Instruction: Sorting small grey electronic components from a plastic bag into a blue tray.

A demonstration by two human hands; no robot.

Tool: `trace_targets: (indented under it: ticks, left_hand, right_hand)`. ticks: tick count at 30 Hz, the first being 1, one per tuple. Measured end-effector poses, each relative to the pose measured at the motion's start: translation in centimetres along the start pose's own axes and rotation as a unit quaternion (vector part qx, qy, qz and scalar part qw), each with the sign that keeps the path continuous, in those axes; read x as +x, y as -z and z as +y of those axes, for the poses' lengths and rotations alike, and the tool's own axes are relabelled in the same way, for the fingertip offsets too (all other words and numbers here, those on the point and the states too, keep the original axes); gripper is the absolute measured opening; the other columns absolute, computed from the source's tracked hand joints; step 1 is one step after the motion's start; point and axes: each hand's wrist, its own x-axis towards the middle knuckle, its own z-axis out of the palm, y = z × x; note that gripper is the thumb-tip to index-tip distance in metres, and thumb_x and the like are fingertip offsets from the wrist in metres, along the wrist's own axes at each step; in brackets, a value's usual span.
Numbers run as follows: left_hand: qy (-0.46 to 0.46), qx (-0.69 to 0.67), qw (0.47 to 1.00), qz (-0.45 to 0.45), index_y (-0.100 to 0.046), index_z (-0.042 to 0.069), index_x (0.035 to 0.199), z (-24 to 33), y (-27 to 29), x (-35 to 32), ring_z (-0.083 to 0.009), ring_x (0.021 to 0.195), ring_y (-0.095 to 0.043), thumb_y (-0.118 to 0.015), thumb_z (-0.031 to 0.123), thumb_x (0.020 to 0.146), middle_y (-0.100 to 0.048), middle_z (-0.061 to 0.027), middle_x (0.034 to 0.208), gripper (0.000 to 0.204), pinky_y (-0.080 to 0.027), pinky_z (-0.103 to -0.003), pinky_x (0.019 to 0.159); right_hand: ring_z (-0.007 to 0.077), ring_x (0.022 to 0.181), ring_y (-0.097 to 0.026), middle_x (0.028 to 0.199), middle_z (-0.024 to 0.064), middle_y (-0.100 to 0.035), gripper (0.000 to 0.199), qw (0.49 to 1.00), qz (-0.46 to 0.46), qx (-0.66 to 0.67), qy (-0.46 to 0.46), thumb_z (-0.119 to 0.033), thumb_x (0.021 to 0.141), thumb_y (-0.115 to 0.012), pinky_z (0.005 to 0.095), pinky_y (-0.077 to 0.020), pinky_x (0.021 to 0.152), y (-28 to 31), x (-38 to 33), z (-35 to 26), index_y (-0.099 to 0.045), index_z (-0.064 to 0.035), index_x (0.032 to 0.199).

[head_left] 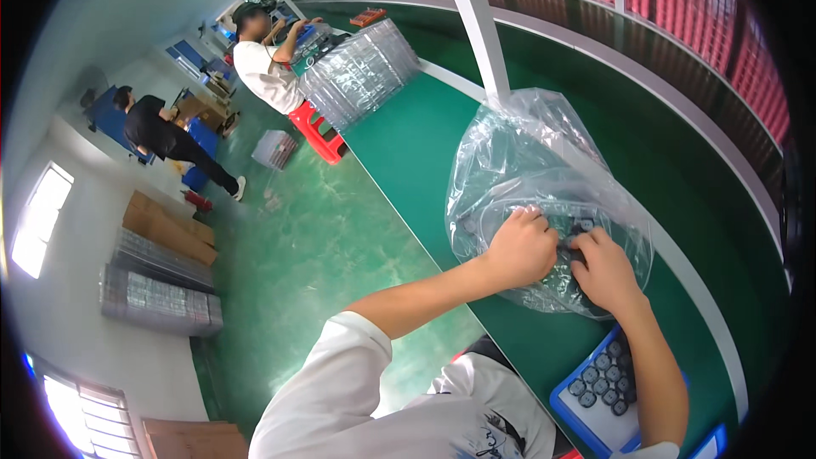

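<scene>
Through the head camera I am seeing a clear plastic bag (531, 149) lying across the green worktop (395, 153), spanning from its left edge to the white rail (452, 81) along its right edge and overlapping that rail. Dark pieces (585, 225) are showing inside the bag. My left hand (521, 248) is sitting over the bag's near half, its fingers (530, 215) curling inward with little gap; I am not managing to tell whether they are gripping film or a piece. My right hand (607, 269) is facing it, thumb and fingers bending beside the dark pieces; its hold, too, I am not making out. On the worktop's near part, by the left edge, a blue tray (595, 422) is carrying dark rounded parts (609, 373), partly under the right forearm. Towards the far end, stacked clear trays (361, 68) are standing beside a seated co-worker (262, 72).
</scene>
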Motion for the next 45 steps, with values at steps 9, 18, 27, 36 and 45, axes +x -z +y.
trace_targets:
  ticks: [9,18,27,36,45]
  left_hand:
    - [0.061,-0.208,0.976,0.005,-0.059,0.003,0.073,1.2,3.7,1.0,-0.0381,0.072,-0.057,-0.063,0.010,0.081,-0.057,-0.0179,0.071,0.011,-0.048,-0.047,0.072]
    - [0.116,-0.072,0.990,0.039,-0.055,0.002,0.073,-1.4,1.8,1.5,-0.0359,0.069,-0.059,-0.066,0.008,0.075,-0.059,-0.0148,0.070,0.012,-0.047,-0.047,0.071]
    - [0.019,-0.322,0.939,-0.120,-0.055,0.005,0.072,10.2,1.6,-5.0,-0.0334,0.078,-0.054,-0.072,0.017,0.077,-0.054,-0.0131,0.074,0.021,-0.045,-0.043,0.073]
    - [-0.054,-0.267,0.960,-0.063,-0.071,0.002,0.116,7.7,2.3,-6.0,-0.0362,0.107,-0.061,-0.076,-0.001,0.075,-0.065,-0.0134,0.119,0.042,-0.051,-0.042,0.090]
    - [-0.058,-0.212,0.975,-0.021,-0.072,0.002,0.095,9.1,0.7,-6.5,-0.0318,0.096,-0.059,-0.081,-0.002,0.069,-0.065,-0.0100,0.103,0.028,-0.049,-0.043,0.083]
  right_hand:
    - [0.0201,0.097,-0.062,0.112,0.0124,-0.061,0.030,0.922,0.114,0.366,-0.060,0.003,0.077,-0.068,0.0303,-0.0508,0.084,7.4,-7.7,-0.7,-0.067,0.0019,0.107]
    - [0.0359,0.110,-0.065,0.135,0.0223,-0.063,0.032,0.831,0.338,0.237,-0.371,-0.010,0.089,-0.077,0.0507,-0.0517,0.099,9.7,-32.7,2.9,-0.069,0.0024,0.118]
    - [0.0355,0.106,-0.067,0.115,0.0204,-0.070,0.018,0.914,0.252,-0.082,-0.307,-0.006,0.088,-0.075,0.0457,-0.0540,0.093,3.7,-39.2,-1.8,-0.074,0.0038,0.104]
    - [0.0363,0.112,-0.061,0.122,0.0183,-0.068,0.019,0.885,0.285,-0.080,-0.359,0.003,0.091,-0.065,0.0454,-0.0476,0.099,1.7,-38.6,-1.8,-0.069,0.0042,0.110]
    - [0.0291,0.106,-0.062,0.114,0.0125,-0.067,0.022,0.854,0.315,-0.136,-0.391,0.006,0.087,-0.071,0.0379,-0.0501,0.092,1.1,-38.6,-3.0,-0.073,0.0004,0.108]
